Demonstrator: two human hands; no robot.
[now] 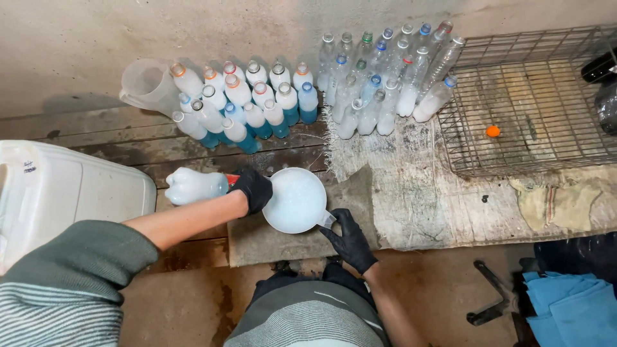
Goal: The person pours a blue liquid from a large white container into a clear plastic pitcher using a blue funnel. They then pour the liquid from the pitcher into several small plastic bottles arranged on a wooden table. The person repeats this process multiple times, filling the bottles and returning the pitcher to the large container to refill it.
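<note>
The left hand (252,188), in a black glove, wraps around the neck of a plastic bottle (193,186) lying on its side, mouth toward the white jug (295,200) at its 3 o'clock. The right hand (350,241) pinches the jug's handle at the jug's 5 o'clock. Filled with milky liquid, the bottle likely feels heavy, soft-walled and wet-slick (best gripped at the stiffer neck). Capless filled bottles (247,103) stand at 12 o'clock on the wooden planks (128,138).
</note>
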